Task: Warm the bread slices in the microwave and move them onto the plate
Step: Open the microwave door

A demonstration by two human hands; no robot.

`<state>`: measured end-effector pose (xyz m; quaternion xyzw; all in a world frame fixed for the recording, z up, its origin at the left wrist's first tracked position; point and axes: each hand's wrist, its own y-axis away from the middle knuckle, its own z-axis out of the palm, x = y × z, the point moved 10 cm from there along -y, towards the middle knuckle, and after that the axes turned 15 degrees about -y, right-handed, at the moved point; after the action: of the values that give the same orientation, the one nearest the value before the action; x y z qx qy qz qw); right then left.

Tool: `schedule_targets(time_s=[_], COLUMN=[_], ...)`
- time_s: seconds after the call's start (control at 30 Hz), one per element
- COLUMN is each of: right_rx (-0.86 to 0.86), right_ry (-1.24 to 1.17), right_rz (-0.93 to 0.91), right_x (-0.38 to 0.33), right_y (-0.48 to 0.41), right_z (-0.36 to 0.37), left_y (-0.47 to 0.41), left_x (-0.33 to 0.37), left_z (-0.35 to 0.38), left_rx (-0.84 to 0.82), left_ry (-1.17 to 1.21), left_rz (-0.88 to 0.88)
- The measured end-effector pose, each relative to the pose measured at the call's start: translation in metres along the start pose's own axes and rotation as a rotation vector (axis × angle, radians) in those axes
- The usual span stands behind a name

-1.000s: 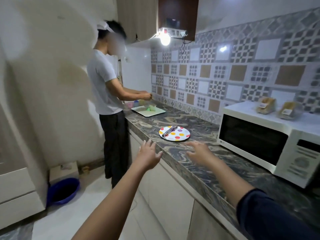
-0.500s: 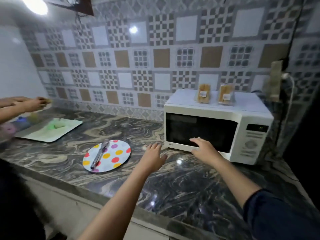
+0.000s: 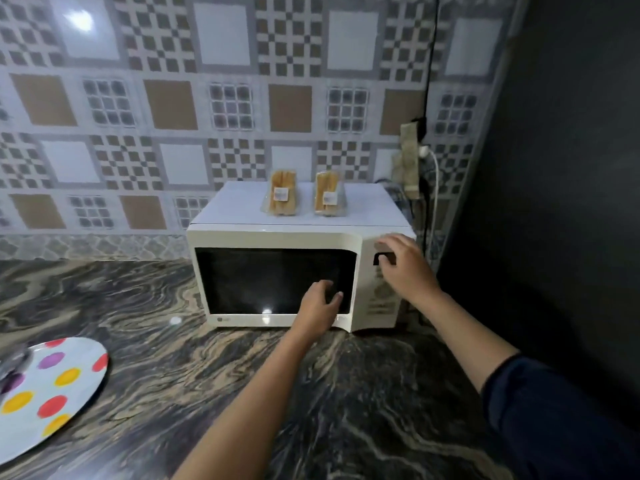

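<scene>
A white microwave stands against the tiled wall with its door closed. Two clear packs of bread slices, the left pack and the right pack, stand upright on its top. My left hand is at the lower right of the dark door window, fingers curled, holding nothing. My right hand is spread over the control panel at the microwave's right side, empty. A white plate with coloured dots lies at the left edge of the counter, with a blurred metal utensil on it.
The dark marbled counter stretches in front of the microwave. A dark wall closes the right side. A wall socket with a white plug and cable sits behind the microwave's right corner.
The view has turned right and moved closer to the microwave. Both hands went forward from above the counter to the microwave's front, the right one from the door to the control panel.
</scene>
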<state>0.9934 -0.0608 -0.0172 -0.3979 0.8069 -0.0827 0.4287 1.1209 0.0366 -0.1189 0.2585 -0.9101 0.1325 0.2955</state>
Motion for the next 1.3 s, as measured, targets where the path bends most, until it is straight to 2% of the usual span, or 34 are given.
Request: schedule_targets(time_s=[0.17,0.3,0.4,0.57,1.3], right_rx=[-0.129,-0.237,-0.157,-0.099,-0.149], right_ry=[0.040,0.194,0.292,0.314,0.243], right_rz=[0.025,-0.016,-0.153,-0.209,-0.135], right_x=[0.028,0.052,0.053,0.056,0.056], right_y=[-0.038,-0.052,-0.051,-0.052,-0.057], right_z=[-0.001,0.020,0.021,0.023,0.020], left_y=[-0.037,-0.053,-0.059,-0.061,-0.054], left_x=[0.026,0.033,0.032,0.016,0.024], left_z=[0.039,0.056,0.061,0.072,0.067], left_rx=[0.004,0.082,0.156,0.219,0.148], left_ry=[0.134,0.188,0.195,0.180,0.139], left_rz=[-0.022,-0.009,-0.002,-0.036,-0.063])
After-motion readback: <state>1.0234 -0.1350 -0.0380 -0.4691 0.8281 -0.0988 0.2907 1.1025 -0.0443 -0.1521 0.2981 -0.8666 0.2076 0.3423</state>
